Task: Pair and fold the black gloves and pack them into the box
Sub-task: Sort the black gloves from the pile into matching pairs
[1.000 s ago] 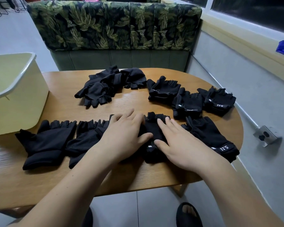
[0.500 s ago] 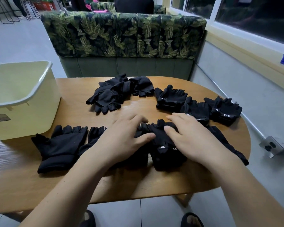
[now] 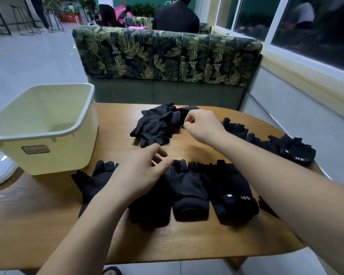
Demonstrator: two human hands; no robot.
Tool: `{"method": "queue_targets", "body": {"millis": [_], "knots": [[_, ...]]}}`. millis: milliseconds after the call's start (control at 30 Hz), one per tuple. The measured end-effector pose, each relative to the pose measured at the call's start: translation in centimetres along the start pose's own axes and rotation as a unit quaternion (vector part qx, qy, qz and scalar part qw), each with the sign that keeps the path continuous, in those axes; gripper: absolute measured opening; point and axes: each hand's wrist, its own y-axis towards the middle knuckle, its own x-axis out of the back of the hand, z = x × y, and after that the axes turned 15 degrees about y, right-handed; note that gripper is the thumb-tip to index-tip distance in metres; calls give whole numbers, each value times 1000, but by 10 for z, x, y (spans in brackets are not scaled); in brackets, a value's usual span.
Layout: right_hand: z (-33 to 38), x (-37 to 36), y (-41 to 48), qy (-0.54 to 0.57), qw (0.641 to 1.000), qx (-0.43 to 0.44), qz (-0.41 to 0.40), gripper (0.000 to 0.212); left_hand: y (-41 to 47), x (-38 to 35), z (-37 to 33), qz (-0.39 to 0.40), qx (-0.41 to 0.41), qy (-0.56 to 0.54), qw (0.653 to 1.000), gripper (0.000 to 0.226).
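1. Lying over the near row of gloves, left hand: fingers loosely bent, thumb out toward the row's middle, gripping nothing that shows.
2. Right hand: stretched to the far side, well apart from the left, fingers curled tight against the thumb at the right edge of the glove heap. Whether cloth is caught in the pinch cannot be told.
3. Near row: black gloves side by side along the table's front edge, cuffs toward the person. One lies partly under the left forearm. The labelled glove at the right shows a small white tag and lettering on its cuff.
4. Glove heap: loose black gloves piled at the far middle of the table, unpaired.
5. Right-hand row: more black gloves along the far right edge, partly hidden by the right forearm.
6. Box: pale cream plastic, open top, no gloves visible inside, standing on the table's left side, just beside the near row's left end.
7. Table: wooden, rounded ends.
8. Sofa: leaf print, behind the table.
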Motion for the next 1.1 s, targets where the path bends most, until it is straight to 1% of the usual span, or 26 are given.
{"method": "queue_targets", "body": {"millis": [100, 200, 267, 367, 467, 500, 633, 733, 800, 900, 967, 1033, 1100], "knots": [[-5, -5, 33, -18, 999, -32, -15, 18, -2, 2, 8, 0, 14, -8, 1000, 21], [-19, -6, 61, -46, 996, -73, -38, 15, -2, 3, 11, -1, 14, -4, 1000, 22], [-30, -7, 75, -56, 993, -97, -48, 17, -1, 2, 11, 2, 11, -2, 1000, 23], [-45, -12, 89, -55, 990, -120, -49, 27, -2, 1, 13, 3, 12, -2, 1000, 24], [-56, -19, 98, -43, 989, -134, -34, 46, -2, 2, 13, -3, 13, -6, 1000, 23], [-58, -22, 101, -40, 989, -136, -31, 49, -2, 3, 13, -7, 13, -9, 1000, 23], [-60, -33, 109, -29, 990, -134, -27, 43, -1, 4, 13, -21, 17, -17, 1000, 21], [-60, -41, 113, -11, 989, -145, -36, 41, -1, 3, 12, -23, 17, -19, 999, 21], [-62, -45, 115, -4, 988, -150, -42, 36, -1, 2, 11, -23, 17, -17, 999, 21], [-65, -43, 118, 42, 983, -169, -65, 23, -1, 3, 11, -27, 17, -18, 999, 20], [-64, -35, 117, 78, 978, -171, -90, 19, 0, 3, 11, -29, 20, -19, 999, 20], [-62, -25, 114, 113, 972, -171, -113, 20, 0, 3, 11, -30, 24, -25, 999, 19], [-57, -15, 107, 162, 962, -173, -136, 28, -1, 3, 10, -34, 26, -37, 998, 20]]}}
